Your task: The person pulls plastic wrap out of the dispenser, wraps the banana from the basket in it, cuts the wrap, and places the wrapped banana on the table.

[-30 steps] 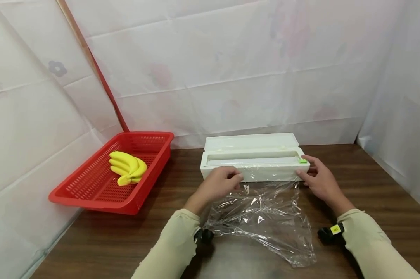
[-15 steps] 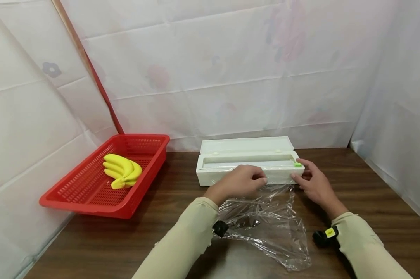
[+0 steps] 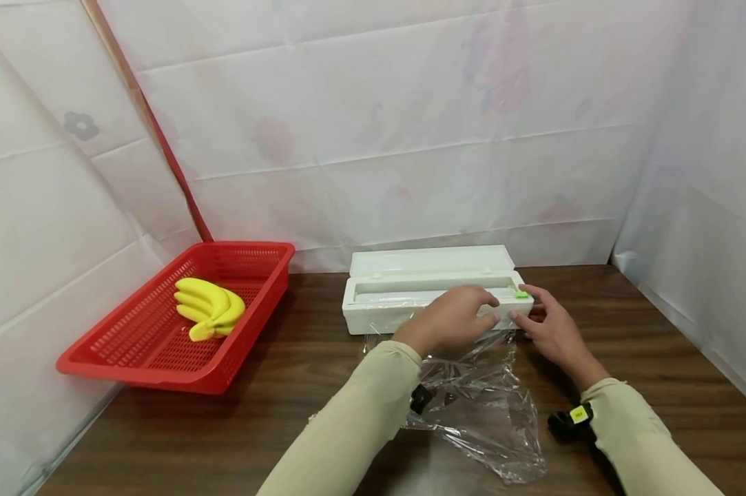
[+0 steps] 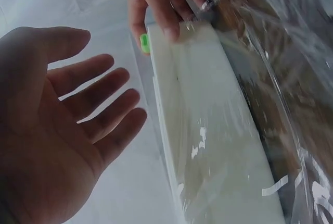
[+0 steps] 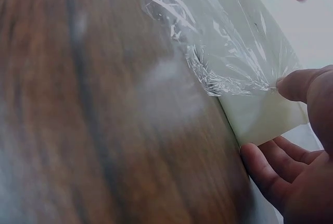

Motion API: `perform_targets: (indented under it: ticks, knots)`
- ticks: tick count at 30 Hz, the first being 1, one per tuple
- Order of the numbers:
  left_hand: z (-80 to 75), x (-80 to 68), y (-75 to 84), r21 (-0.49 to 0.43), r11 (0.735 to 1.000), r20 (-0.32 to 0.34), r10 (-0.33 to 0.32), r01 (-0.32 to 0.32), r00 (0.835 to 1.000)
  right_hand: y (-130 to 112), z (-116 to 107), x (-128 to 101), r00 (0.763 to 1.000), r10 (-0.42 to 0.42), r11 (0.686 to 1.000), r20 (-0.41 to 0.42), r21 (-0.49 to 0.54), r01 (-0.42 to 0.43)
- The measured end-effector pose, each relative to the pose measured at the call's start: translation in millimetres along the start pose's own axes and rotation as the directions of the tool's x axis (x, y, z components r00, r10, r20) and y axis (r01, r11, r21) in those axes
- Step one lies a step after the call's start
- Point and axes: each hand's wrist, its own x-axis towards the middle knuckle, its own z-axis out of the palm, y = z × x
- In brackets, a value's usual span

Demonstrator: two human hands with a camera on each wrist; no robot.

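A white cling film dispenser (image 3: 360, 319) stands with its lid (image 3: 431, 260) raised. Crumpled clear cling film (image 3: 484, 420) drapes from its front down onto the table. My right hand (image 3: 555, 334) grips the box's right end, thumb on the front face and a fingertip by the green slide cutter (image 3: 521, 295). In the right wrist view, that thumb (image 5: 297, 84) presses at the film's gathered edge. My left hand (image 3: 450, 320) hovers before the box, close to the right hand. Its fingers (image 4: 99, 91) are spread and hold nothing in the left wrist view.
A red plastic basket (image 3: 224, 372) sits on the left, holding a bunch of yellow bananas (image 3: 208, 306). White patterned sheeting (image 3: 373, 138) hangs behind and at both sides of the dark wooden table (image 3: 273, 413).
My left hand has slid to the right along the front of the dispenser, and its fingers have loosened. The right hand stays at the box's end. The head view has shifted slightly.
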Motion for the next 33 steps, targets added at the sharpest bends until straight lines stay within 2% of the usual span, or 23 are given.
perform_targets:
  ticks: [4, 8, 16, 19, 21, 24, 28, 31, 33]
  knots:
    - [6.8, 10.0, 5.0, -0.015, 1.000, -0.040, 0.008, -0.008, 0.999, 0.3, 0.8, 1.2, 1.000, -0.003, 1.000, -0.002, -0.004, 0.003]
    - [13.5, 21.6, 10.3, 0.018, 0.999, -0.069, 0.051, -0.050, 0.996, 0.9, 0.6, 2.3, 1.000, -0.013, 1.000, 0.002, -0.013, 0.013]
    - [20.6, 34.7, 20.3, 0.062, 0.995, -0.058, 0.085, -0.082, 0.995, 0.4, -1.4, 0.2, 1.000, 0.011, 0.999, 0.005, -0.033, -0.011]
    - [23.9, 36.9, 23.8, 0.139, 0.985, -0.031, 0.111, -0.106, 0.993, 2.1, -1.9, -1.0, 1.000, -0.002, 0.999, -0.006, -0.049, 0.001]
    - [26.9, 38.3, 25.6, 0.192, 0.976, 0.000, 0.106, -0.104, 0.994, 2.8, -1.8, -1.7, 1.000, -0.021, 0.999, -0.011, -0.040, 0.021]
    - [30.0, 38.7, 28.4, 0.242, 0.968, 0.079, 0.054, -0.071, 0.995, 3.3, -1.6, -2.5, 0.999, -0.043, 0.999, -0.016, -0.030, 0.043]
    - [33.1, 38.2, 32.4, 0.236, 0.971, 0.149, 0.002, -0.037, 0.989, 3.2, -2.3, -3.2, 0.998, -0.058, 0.997, -0.024, -0.049, 0.057]
    - [36.4, 38.5, 34.6, 0.246, 0.969, 0.155, -0.009, -0.029, 0.988, 2.6, -2.7, -3.8, 0.997, -0.069, 0.994, -0.020, -0.082, 0.067]
    - [39.1, 38.4, 35.5, 0.284, 0.958, 0.153, -0.021, -0.023, 0.988, 1.6, -2.3, -4.1, 0.997, -0.074, 0.993, -0.009, -0.090, 0.073]
